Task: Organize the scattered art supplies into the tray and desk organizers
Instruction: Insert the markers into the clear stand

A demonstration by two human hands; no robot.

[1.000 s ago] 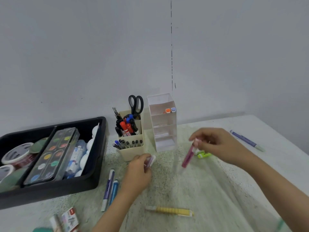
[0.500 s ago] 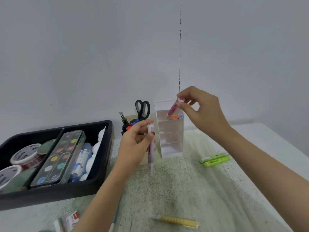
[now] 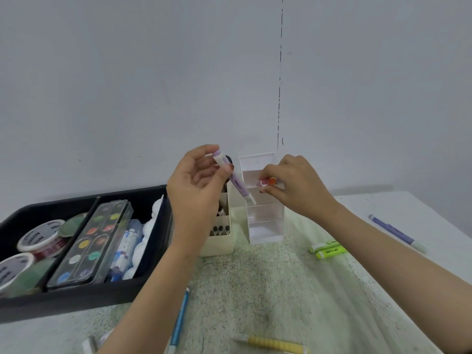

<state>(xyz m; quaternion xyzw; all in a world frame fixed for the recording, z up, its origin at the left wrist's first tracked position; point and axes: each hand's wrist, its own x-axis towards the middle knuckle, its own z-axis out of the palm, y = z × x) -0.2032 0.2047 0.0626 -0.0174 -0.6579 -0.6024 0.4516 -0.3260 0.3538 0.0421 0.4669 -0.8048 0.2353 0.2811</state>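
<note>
Fingers [image 3: 267, 172] of right hand [image 3: 297, 191] curl narrow, pinching the top of a pink marker [image 3: 263, 183]; marker sits mostly down in the upper slot of the clear organizer [image 3: 265, 226], just beside an orange-capped one [image 3: 272, 181]; left hand [image 3: 196, 185] pinches a lilac marker [image 3: 233, 181] between thumb and fingertips, tilted, tip aimed at the same organizer; beige pen holder [image 3: 219, 242] just left of it; black tray [image 3: 153, 286] further left, already loaded; green highlighters [image 3: 328, 249], purple pen [image 3: 398, 231], yellow pen [image 3: 273, 344], blue pen [image 3: 180, 320] loose on tabletop [image 3: 255, 290]. Risks, my read: organizer looks tall and light, a sideways shove could tip it; both hands crowd one slot, so the lilac tip may hit the right fingers; light pinch could drop it.
</note>
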